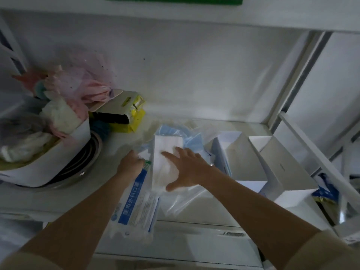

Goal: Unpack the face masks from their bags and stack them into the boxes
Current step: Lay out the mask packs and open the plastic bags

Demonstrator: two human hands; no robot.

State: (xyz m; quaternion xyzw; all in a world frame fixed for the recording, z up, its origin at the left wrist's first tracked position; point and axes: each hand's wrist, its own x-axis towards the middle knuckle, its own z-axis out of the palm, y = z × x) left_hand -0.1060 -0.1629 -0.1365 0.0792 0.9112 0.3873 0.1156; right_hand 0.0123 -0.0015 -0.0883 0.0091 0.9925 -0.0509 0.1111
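A white stack of face masks (167,152) lies on the shelf, partly on a clear plastic bag (181,201). My right hand (187,168) rests flat on the stack with fingers spread. My left hand (132,162) grips the top end of a printed blue-and-white mask bag (136,209) that lies beside the stack. Behind the stack sit blue masks (175,131). Two open white boxes (231,152) (280,172) stand to the right.
A white tub (48,168) stuffed with pink and white bags sits on a metal bowl at the left. A yellow and black package (124,112) lies behind. The shelf's white back wall and right frame post (303,78) close in the space.
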